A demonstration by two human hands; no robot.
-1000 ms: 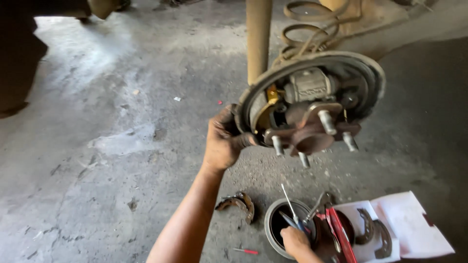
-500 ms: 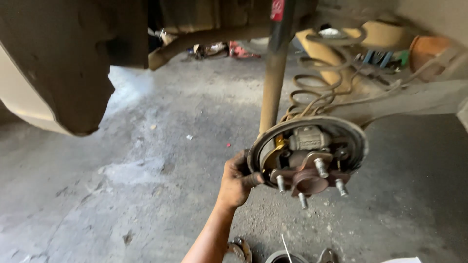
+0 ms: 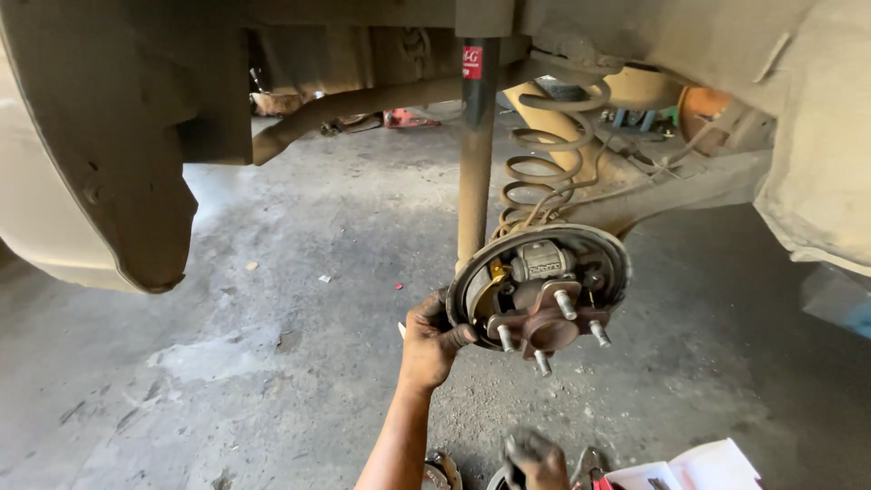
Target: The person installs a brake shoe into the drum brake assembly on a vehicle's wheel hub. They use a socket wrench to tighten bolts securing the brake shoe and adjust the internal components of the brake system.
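My left hand (image 3: 432, 339) grips the left rim of a round brake backing plate (image 3: 610, 263) under a raised car. A rusty wheel hub (image 3: 543, 327) with several studs sits at the plate's centre, with a grey wheel cylinder (image 3: 542, 260) above it. My right hand (image 3: 535, 458) is low at the bottom edge, blurred, close over a pile of parts and tools on the floor. What it holds cannot be made out.
A shock absorber (image 3: 475, 154) and a coil spring (image 3: 544, 172) rise behind the plate. The wheel arch (image 3: 109, 136) hangs at the left, body panel at the right. A brake shoe (image 3: 442, 470) and white paper (image 3: 699, 470) lie on the stained concrete floor.
The view has tilted up, so the car's underside and wheel arch now fill the top. The floor parts have slid to the bottom edge. My left hand stays on the plate rim.
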